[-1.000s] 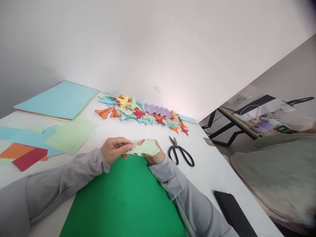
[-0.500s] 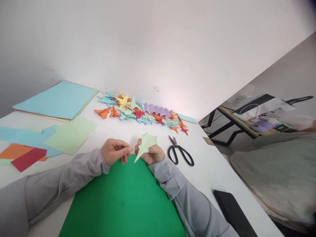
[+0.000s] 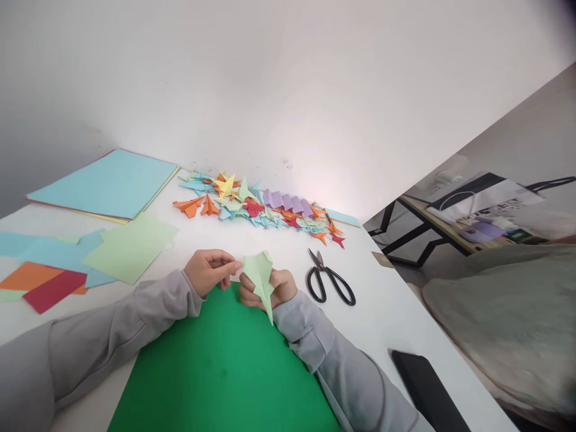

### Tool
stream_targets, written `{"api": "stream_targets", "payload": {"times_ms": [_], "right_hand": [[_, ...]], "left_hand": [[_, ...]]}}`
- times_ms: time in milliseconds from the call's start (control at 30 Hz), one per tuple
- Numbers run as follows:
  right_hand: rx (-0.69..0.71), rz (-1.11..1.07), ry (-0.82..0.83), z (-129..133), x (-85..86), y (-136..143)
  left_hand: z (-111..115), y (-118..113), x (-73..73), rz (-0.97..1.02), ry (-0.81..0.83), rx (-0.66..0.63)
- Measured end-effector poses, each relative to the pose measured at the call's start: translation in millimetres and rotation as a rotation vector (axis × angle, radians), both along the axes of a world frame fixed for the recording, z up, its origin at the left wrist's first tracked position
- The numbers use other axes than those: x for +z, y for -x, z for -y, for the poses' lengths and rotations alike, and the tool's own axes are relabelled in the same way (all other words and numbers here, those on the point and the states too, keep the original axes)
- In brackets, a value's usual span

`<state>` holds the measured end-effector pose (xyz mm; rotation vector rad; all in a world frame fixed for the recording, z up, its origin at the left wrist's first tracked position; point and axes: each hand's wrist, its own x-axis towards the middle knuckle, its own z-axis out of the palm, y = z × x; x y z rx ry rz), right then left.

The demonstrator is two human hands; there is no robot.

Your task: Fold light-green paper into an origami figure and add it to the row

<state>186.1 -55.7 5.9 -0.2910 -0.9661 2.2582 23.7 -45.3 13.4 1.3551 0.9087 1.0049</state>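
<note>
A pale green folded paper plane [image 3: 260, 271] is held above the far end of a green sheet [image 3: 225, 366], its pointed nose tilted down toward me. My right hand [image 3: 279, 288] grips it from behind and beside, fingers curled under the folds. From the left, my left hand [image 3: 210, 273] meets the plane's wing edge, thumb and fingertips pinched together there. The fingers behind the paper are partly hidden. Just right of my right hand lie black-handled scissors [image 3: 330, 282], blades slightly apart.
A pile of small coloured paper planes [image 3: 252, 207] runs along the wall. On the left are loose coloured paper pieces [image 3: 130, 249] and a stack of larger sheets [image 3: 108, 183]. A black flat object [image 3: 427, 384] lies near the white table's right edge.
The paper plane has turned in my right hand, its nose swinging from lower left to lower right. My left thumb and fingertips have come up against its wing edge.
</note>
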Motion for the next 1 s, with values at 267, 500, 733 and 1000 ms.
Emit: {"api": "stream_targets", "payload": {"times_ms": [267,500,733,1000], "right_hand": [[0.022,-0.003,-0.014,1.5,-4.4,3.7],[0.091,0.002,0.020,2.3,-2.8,1.8],[0.113,0.029,0.149,4.2,0.5,-1.5],[0.420,-0.045,0.378,17.8,10.1,13.9]], "left_hand": [[1.9,0.8,5.4,0.024,0.002,-0.046],[-2.1,1.7,6.9,0.095,0.079,-0.031],[-3.5,5.0,7.0,0.150,0.125,-0.115],[-9.5,7.8,9.1,0.307,0.258,-0.191]]}}
